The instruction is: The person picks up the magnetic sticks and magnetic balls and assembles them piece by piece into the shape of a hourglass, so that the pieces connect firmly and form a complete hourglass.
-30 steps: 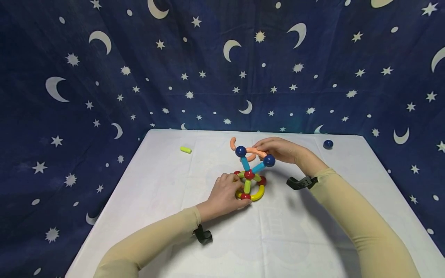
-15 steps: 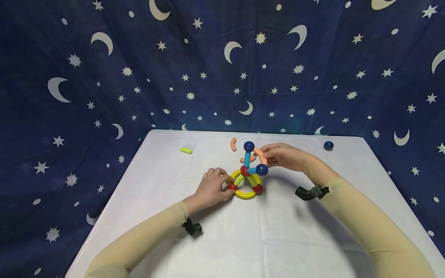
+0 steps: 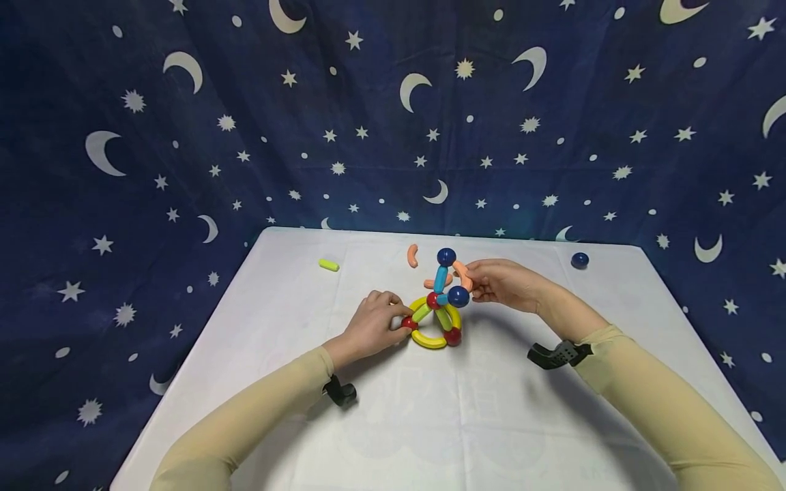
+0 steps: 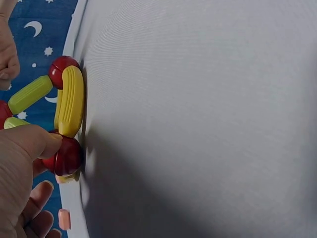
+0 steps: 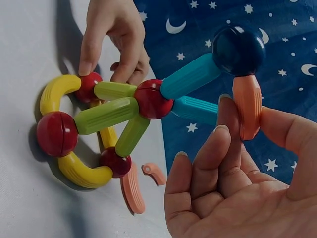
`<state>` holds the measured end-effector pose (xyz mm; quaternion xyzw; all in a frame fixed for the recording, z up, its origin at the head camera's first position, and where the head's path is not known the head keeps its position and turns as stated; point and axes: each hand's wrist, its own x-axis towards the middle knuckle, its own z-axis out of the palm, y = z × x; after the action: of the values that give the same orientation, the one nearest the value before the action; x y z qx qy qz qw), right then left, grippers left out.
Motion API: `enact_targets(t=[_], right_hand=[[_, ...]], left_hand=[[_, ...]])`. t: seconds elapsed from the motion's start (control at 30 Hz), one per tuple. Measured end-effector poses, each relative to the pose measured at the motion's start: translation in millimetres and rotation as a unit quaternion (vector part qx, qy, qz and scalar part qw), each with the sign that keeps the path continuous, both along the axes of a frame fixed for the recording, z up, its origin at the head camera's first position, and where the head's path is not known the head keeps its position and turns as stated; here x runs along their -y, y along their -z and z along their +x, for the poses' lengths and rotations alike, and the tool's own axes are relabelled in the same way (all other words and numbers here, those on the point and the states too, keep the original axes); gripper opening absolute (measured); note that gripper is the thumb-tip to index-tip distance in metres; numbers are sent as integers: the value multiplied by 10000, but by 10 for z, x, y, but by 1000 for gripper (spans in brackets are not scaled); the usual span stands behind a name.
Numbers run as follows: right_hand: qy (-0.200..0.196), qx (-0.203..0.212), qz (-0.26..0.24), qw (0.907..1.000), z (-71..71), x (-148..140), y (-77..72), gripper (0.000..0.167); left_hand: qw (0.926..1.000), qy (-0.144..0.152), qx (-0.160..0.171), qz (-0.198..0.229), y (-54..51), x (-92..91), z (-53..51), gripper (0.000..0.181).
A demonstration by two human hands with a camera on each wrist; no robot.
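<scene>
A magnetic ball-and-stick model stands on the table, with yellow curved sticks (image 3: 430,340) and red balls forming its base ring. Green sticks (image 5: 106,115) rise to a central red ball (image 5: 154,99). From there, two light blue sticks (image 3: 440,279) lead up to dark blue balls (image 3: 446,257). My left hand (image 3: 373,323) pinches a red base ball (image 4: 67,157) between thumb and fingers. On the model's right, my right hand (image 3: 506,283) pinches an orange curved stick (image 5: 247,106), whose one end meets a dark blue ball. Fingers hide the other end in the right wrist view.
Two loose orange curved sticks lie behind the model, one orange stick (image 3: 412,256) farther back and another orange stick (image 3: 430,283) close by. A green stick (image 3: 328,264) lies at the back left, a dark blue ball (image 3: 580,260) at the back right. Starry cloth (image 3: 368,123) borders the white table (image 3: 393,423).
The model has turned, its dark blue balls now standing one above the other in the head view. My left hand shifted left onto a red base ball; my right hand moved slightly right and down.
</scene>
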<state>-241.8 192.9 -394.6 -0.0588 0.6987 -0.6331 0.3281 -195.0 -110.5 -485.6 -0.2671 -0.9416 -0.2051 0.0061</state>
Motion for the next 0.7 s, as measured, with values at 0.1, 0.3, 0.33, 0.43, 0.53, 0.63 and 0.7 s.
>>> enact_targets(t=[0.1,0.3,0.33,0.43,0.53,0.63,0.7], right_hand=[[76,42,17,10000,-7,-5,3,28],[130,81,0,9999,-3,-18,21,26],[134,91,-14,9999,-1,-19,25,26],[140,117,-53,9998,5,-24,32,27],[117,96,-86,9998,6,-25,34,28],[98,63,-94,9999,5,-22,34,27],[84,66,-100,9999,1,-17,37,27]], left_hand=[[10000,15,58,-25,7,-15,-1,33],[9998,-44,189,-33,-27,-5,-18,36],[9998,-77,185,-26,-44,10,-31,36],[9996,-247,141,68,-111,99,-115,34],[9984,-547,28,132,-165,271,-274,32],[9952,-968,-66,143,-173,518,-466,31],[9918,-1276,-103,65,-153,693,-585,31]])
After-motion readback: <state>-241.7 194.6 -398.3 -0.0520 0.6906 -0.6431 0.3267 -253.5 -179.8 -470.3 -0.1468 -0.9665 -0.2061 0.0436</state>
